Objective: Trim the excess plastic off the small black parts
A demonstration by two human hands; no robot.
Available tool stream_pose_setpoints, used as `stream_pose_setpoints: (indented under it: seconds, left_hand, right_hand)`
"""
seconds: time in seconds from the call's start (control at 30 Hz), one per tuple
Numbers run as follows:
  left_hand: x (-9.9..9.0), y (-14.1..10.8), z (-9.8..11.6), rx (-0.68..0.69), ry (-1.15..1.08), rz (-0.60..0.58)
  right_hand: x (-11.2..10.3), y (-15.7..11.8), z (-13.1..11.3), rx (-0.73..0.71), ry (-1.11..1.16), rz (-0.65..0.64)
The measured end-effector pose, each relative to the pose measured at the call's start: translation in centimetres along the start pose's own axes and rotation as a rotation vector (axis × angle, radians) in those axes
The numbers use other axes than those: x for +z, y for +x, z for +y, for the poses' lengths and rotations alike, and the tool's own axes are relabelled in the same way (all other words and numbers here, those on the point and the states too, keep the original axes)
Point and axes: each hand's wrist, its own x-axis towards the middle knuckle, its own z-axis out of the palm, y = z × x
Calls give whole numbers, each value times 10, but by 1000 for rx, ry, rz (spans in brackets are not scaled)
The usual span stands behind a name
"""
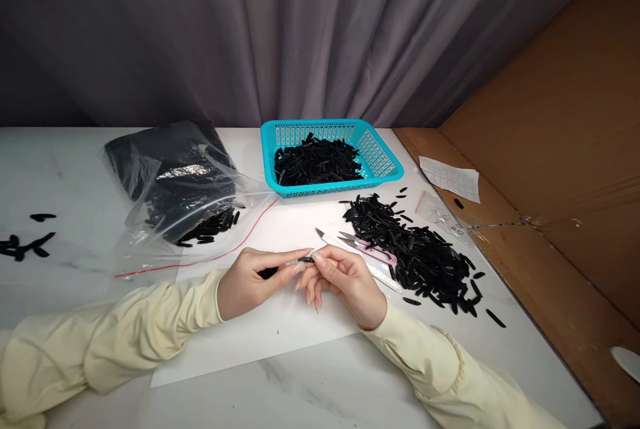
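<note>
Fingers of left hand (250, 282) and right hand (353, 280) together pinch one small black piece (306, 259); handling it seems to call for gentle grip.

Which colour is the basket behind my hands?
The basket is bright turquoise blue, showing best in the head view.

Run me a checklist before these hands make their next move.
1. Grip: black piece pinched between left hand and right hand – ok.
2. White sheet beneath the hands – ok.
3. Turquoise basket upright, some floor bare – ok.
4. Loose pile gathered tightly – not ok; strays lie around it.
5. Pink-handled snips clear of the pile – not ok; they lie at its edge.
6. Clear bag sealed – cannot tell.
</note>
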Motion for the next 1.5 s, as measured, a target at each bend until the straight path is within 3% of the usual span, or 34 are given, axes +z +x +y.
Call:
stream_pose_setpoints:
  seconds: [0.23, 0.7, 0.9, 1.13, 1.33, 1.4, 1.5]
  left_hand:
    - [-2, 0, 2, -28, -42, -47]
    - [0, 0, -3, 33, -53, -11]
    - [-1, -1, -1, -45, -64, -21]
    - [-3, 3, 1, -290, -194, -136]
    - [-2, 3, 0, -428, -305, -211]
    - [-2, 3, -1, -463, -330, -195]
    - [-1, 4, -2, -518, -405, -160]
  right_hand:
    - [0, 0, 0, -16, 4, 19]
    - [-4, 0, 1, -41, 64, -7]
    - [-3, 0, 0, -40, 44, -3]
    - [1, -4, 1, -125, -76, 33]
    - [1, -8, 3, -203, -342, 81]
    - [-3, -10, -7, -229, -587, 82]
    - [-14, -11, -30, -351, -1150, 114]
